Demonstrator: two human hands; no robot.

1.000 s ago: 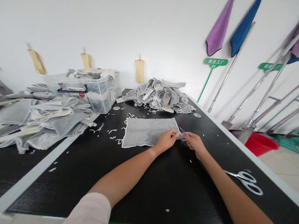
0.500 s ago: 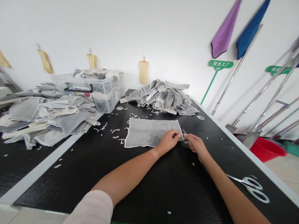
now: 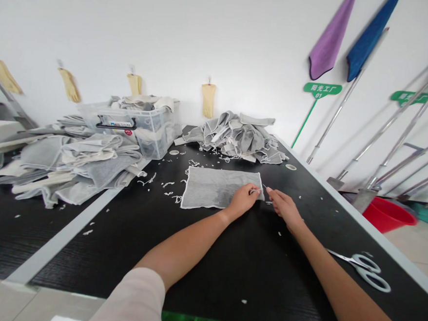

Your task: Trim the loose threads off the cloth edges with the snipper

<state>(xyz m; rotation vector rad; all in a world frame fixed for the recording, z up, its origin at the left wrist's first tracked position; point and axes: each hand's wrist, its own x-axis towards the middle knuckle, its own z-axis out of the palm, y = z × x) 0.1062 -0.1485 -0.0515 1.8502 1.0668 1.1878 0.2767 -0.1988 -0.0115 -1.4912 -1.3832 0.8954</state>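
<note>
A long black table (image 3: 220, 278) with a wood-grain top, crossed by a pale strip (image 3: 65, 233) at left and edged in the same pale tone at right, carries a single gray cloth (image 3: 212, 185) with white edging, spread mostly flat near the middle. Behind it sits a loose heap of gray cloths (image 3: 233, 137), while a clear plastic box (image 3: 151, 136) stands at the rear left beside a broad stack of gray and cream fabric (image 3: 81, 166). White-handled scissors (image 3: 353, 261) lie at right, and white scraps (image 3: 88, 232) dot the surface.
</note>
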